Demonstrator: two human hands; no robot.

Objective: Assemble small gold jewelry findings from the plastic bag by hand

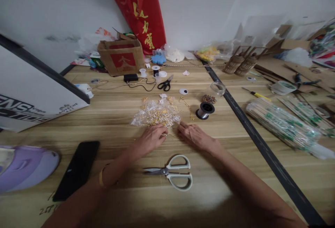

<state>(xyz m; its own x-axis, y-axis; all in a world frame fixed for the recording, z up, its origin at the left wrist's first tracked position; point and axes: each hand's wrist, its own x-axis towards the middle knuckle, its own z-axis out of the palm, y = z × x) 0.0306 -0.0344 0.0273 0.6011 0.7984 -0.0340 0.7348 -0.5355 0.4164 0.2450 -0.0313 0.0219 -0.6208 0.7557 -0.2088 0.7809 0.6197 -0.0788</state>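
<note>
Thin chain (172,135) pinched in left fingers (159,131) runs toward right fingers (182,128), their hold unclear.

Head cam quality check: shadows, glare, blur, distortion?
Head view: soft shadow beside the right forearm; pale sheen on the tabletop near the pale-handled scissors; thin strand by the left hand too soft to make out; white printed panel looks stretched, wide-angle.
</note>
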